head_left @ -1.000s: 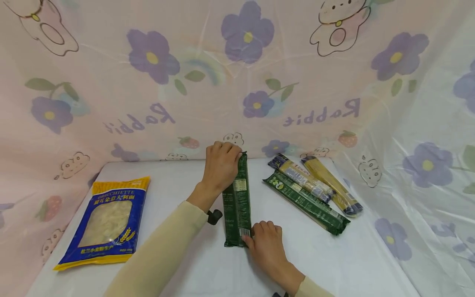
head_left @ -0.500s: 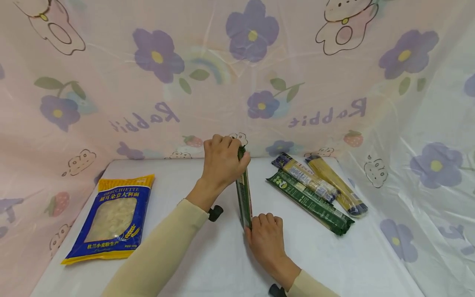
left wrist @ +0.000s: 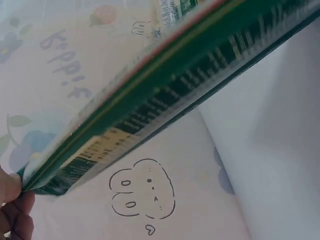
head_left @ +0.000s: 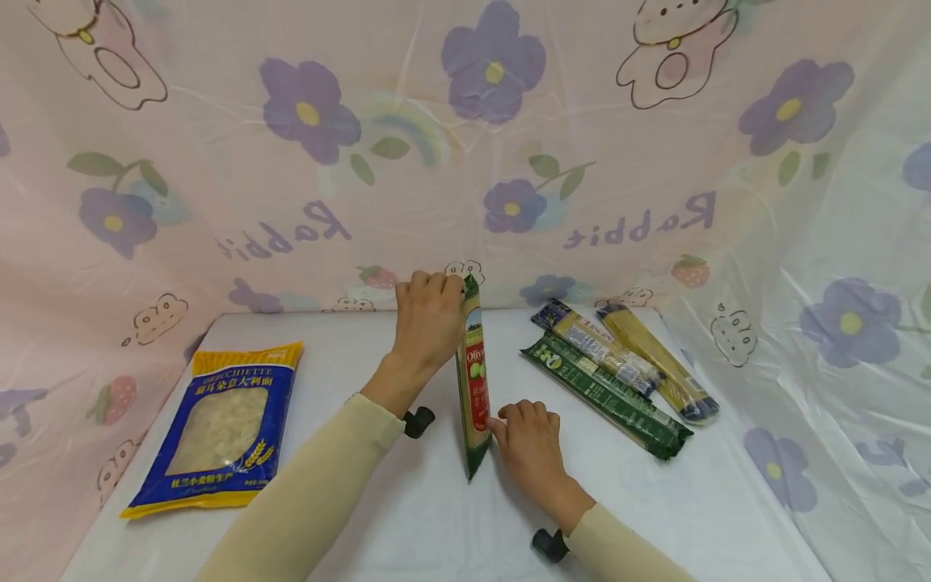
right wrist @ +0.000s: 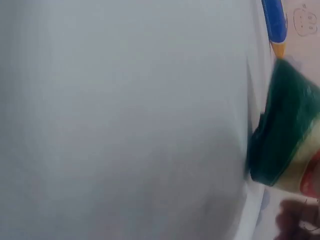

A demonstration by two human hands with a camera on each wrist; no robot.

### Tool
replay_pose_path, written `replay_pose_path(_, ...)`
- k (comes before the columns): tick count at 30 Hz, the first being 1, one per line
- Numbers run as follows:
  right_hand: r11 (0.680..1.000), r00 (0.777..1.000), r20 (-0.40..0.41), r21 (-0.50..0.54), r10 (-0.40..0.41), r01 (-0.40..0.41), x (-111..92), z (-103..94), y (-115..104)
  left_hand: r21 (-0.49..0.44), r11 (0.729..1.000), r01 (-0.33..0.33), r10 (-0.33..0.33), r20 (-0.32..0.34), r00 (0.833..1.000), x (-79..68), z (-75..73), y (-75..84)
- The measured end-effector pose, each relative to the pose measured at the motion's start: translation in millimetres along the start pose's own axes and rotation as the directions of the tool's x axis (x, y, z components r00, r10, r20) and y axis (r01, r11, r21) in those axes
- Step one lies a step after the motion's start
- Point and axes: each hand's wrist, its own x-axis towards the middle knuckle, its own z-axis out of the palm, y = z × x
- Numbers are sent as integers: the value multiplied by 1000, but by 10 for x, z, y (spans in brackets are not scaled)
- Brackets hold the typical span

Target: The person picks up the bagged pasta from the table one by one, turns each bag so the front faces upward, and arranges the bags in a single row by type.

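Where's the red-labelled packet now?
In the middle of the head view, the packet is pinched at its upper end by the left hand, the right hand at its lower right.

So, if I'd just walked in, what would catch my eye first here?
Probably the green packet with the red label, held up mid-view, its top end pinched by the left hand. Next, the big blue-and-yellow pasta bag lying on the left of the white table. Behind everything, pink cloth with purple flowers.
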Motion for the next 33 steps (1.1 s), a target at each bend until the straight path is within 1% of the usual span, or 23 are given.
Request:
replay_pose_path(2, 996, 995, 91, 76, 42, -49, 73, 14, 28, -23, 1000, 1, -1, 14, 1000, -20, -4, 0)
replay_pose_path(4, 984, 985, 159, 155, 58, -83, 126, 24, 37, -43, 999, -2, 2, 16, 1000, -33, -4, -1)
replay_pose_path(5, 979, 983, 176, 181, 59, -92, 143, 30, 38, -48, 999, -3, 4, 13, 1000, -39, -1, -4)
replay_pose_path(7, 972, 981, 182, 214, 60, -99, 164, 28, 21, -52, 999, -7, 7, -2, 1000, -51, 10, -32)
replay_pose_path(9, 978, 989, 146, 202, 28, -58, 157, 11, -7, -46, 999, -9, 8, -18, 1000, -61, 35, -91)
replay_pose_path(11, 989, 996, 70, 139, -57, 47, 128, -21, -47, -20, 1000, -4, 3, -27, 1000, -82, 85, -187)
replay_pose_path(12, 990, 994, 35, 100, -106, 102, 111, -33, -70, -6, 1000, 1, -1, -24, 1000, -104, 122, -246)
replay_pose_path(13, 985, 987, -3, 53, -162, 162, 90, -42, -90, 12, 1000, 6, -6, -10, 1000, -131, 162, -306)
replay_pose_path(15, 965, 963, -63, -33, -261, 260, 50, -47, -123, 46, 999, 19, -21, 38, 999, -203, 244, -417)
replay_pose_path(16, 953, 951, -81, -69, -300, 295, 33, -41, -135, 60, 998, 20, -24, 67, 997, -246, 289, -469)
replay_pose_path(17, 945, 943, -87, -90, -321, 314, 20, -31, -145, 72, 997, 18, -25, 95, 995, -291, 333, -513)
replay_pose_path(18, 940, 939, -86, -102, -333, 324, 6, -17, -151, 77, 997, 15, -24, 123, 992, -335, 371, -551)
replay_pose_path(20, 938, 939, -75, -113, -336, 326, -16, 7, -158, 85, 996, 4, -19, 173, 985, -405, 438, -612)
replay_pose_path(23, 941, 944, -54, -116, -326, 318, -32, 35, -162, 100, 995, -9, -14, 223, 975, -478, 518, -684)
replay_pose_path(26, 941, 944, -47, -113, -326, 320, -35, 60, -168, 115, 993, -5, -27, 273, 962, -524, 558, -734)
replay_pose_path(31, 937, 940, -45, -108, -338, 332, -26, 92, -203, 120, 993, 7, -45, 311, 949, -574, 603, -786)
replay_pose_path(33, 938, 941, -38, -108, -336, 330, -22, 99, -223, 120, 993, 8, -46, 314, 948, -594, 620, -802)
